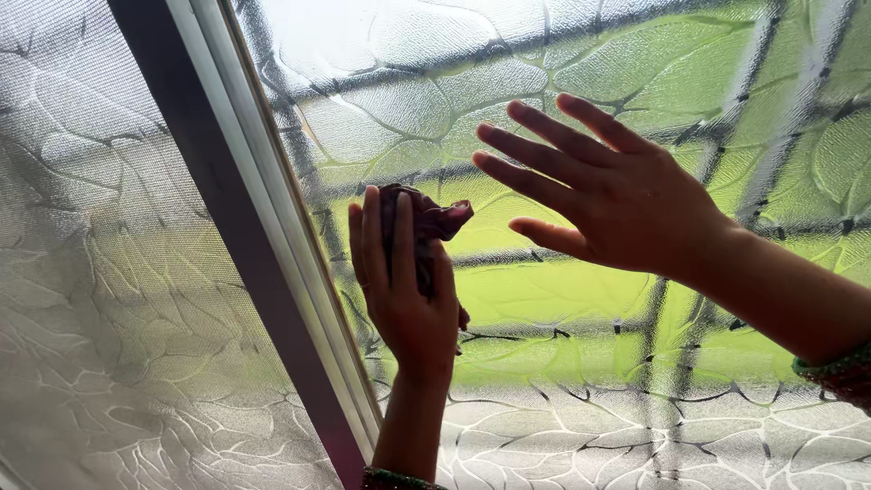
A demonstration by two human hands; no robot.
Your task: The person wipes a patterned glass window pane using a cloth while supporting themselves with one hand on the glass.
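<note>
Item one on my feed: the left hand (404, 277), fingers upright and close together, closed around a crumpled dark maroon cloth (426, 227) and pressing it to the pane; the cloth bunches out above the thumb side and a small scrap shows below the heel of the palm. Its forearm rises straight from the bottom edge, with a green beaded bangle (392, 477) at the wrist, cut off by the frame. Item two: the right hand (608, 191), holding nothing, fingers spread wide and pointing up and to the left, palm toward the pane; I cannot tell whether the fingertips touch the glass or hover just off it. Its forearm enters from the right edge, with a green and red bangle (839, 367) partly out of view. The two hands sit near each other, the cloth just left of the right thumb. Item three: the textured frosted glass window pane (562, 73), embossed with a crackle pattern, bright with daylight; through it I see blurred green below and pale light above, crossed by dark bars of a grille outside, too diffuse to describe further. Item four: a white and dark sliding window frame (263, 236), running diagonally just left of the left hand. Item five: a second textured pane behind fine grey mesh (100, 299), filling the left side, dimmer.
</note>
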